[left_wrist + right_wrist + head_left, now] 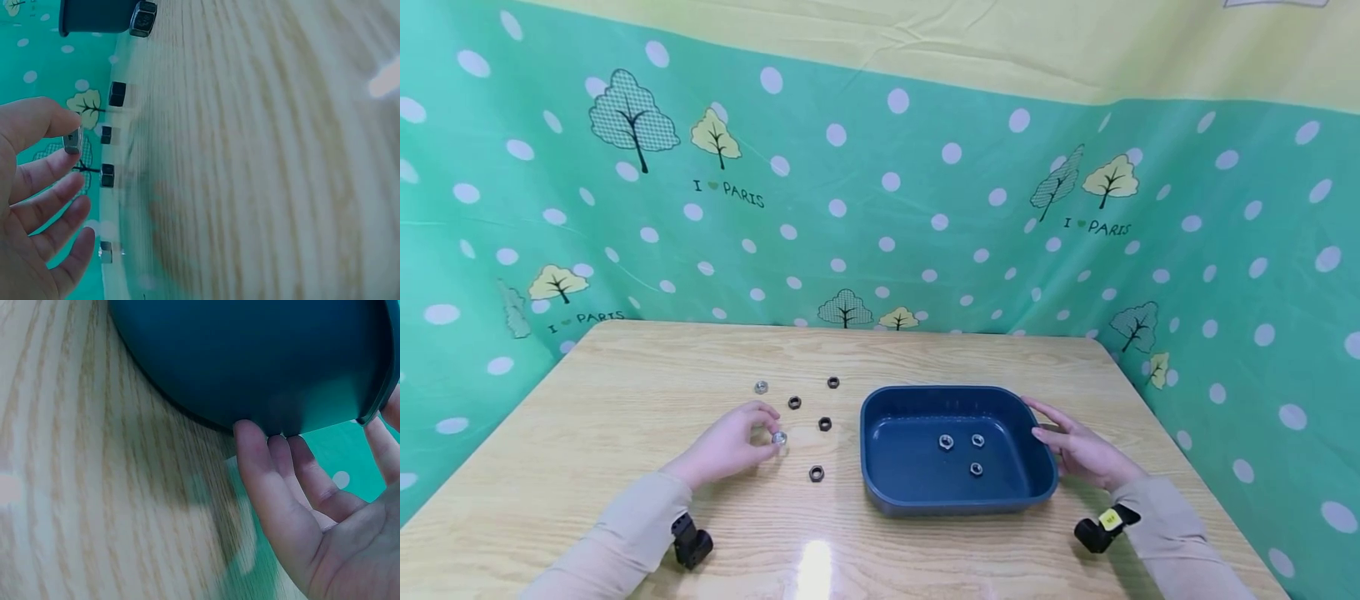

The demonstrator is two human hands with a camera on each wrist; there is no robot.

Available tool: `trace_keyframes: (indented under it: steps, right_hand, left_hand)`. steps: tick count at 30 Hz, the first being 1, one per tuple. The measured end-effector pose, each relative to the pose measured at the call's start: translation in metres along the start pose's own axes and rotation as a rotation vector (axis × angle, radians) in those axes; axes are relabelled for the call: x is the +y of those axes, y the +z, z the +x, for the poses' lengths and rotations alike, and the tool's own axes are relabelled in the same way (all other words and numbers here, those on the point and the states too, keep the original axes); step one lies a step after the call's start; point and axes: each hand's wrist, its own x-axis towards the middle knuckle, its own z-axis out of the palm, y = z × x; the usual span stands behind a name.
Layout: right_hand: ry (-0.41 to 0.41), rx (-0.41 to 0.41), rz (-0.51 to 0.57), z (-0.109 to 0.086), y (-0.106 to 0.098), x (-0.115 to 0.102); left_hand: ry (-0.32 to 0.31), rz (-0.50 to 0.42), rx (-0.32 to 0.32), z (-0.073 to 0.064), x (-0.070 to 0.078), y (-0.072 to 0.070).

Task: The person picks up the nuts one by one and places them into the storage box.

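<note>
My left hand (733, 443) pinches a silver hex nut (72, 140) between thumb and index finger, above the wooden table. In the left wrist view its other fingers are spread loosely. Around this hand lie several black nuts, among them one (816, 473) nearer me and one (825, 423) to its right. A second silver nut (762, 387) lies behind the hand. My right hand (1088, 450) grips the right end of a dark blue plastic bin (955, 507), some fingers on its outer wall and others at the rim. Three silver nuts (946, 442) lie on the bin's floor.
The wooden table (647, 367) has a bright glare spot near its front edge. A green dotted cloth (925, 275) hangs behind it and along both sides. Black wrist cameras (691, 542) are strapped at both sleeves.
</note>
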Motion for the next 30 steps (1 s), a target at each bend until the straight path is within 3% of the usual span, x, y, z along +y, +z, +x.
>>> trace_keyframes:
  steps: [30]
  right_hand:
    - [-0.018, -0.014, 0.019, -0.003, -0.002, -0.001]
  left_hand:
    - [0.016, -0.022, 0.023, 0.004, 0.018, -0.012]
